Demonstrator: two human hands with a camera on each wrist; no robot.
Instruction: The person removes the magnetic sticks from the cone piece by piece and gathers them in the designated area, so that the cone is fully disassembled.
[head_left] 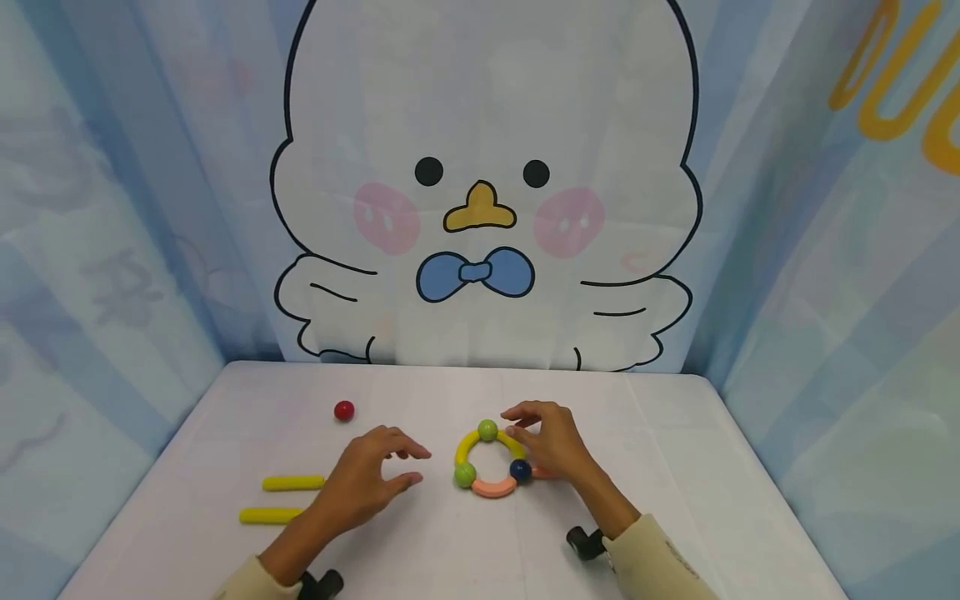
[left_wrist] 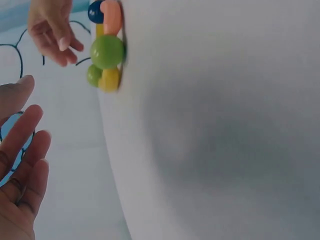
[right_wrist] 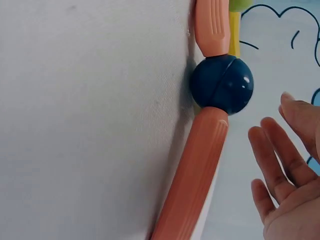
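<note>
On the white table lies a ring of curved toy pieces: two yellow arcs (head_left: 466,448), an orange arc (head_left: 492,489), two green balls (head_left: 487,430) and a dark blue ball (head_left: 521,471). A straight orange stick (right_wrist: 192,175) runs outward from the blue ball; in the head view the right hand and wrist partly hide it. My right hand (head_left: 553,440) hovers by the ring's right side, fingers loosely bent and holding nothing. Left of the ring, my left hand (head_left: 375,475) is held above the table, thumb and fingers spread apart with nothing between them.
Two yellow sticks (head_left: 292,482) lie at the left, their right ends near or behind the left hand and wrist. A red ball (head_left: 344,410) sits farther back. Behind the table (head_left: 637,400) hangs a curtain (head_left: 480,108) with a cartoon duck; more curtain flanks both sides.
</note>
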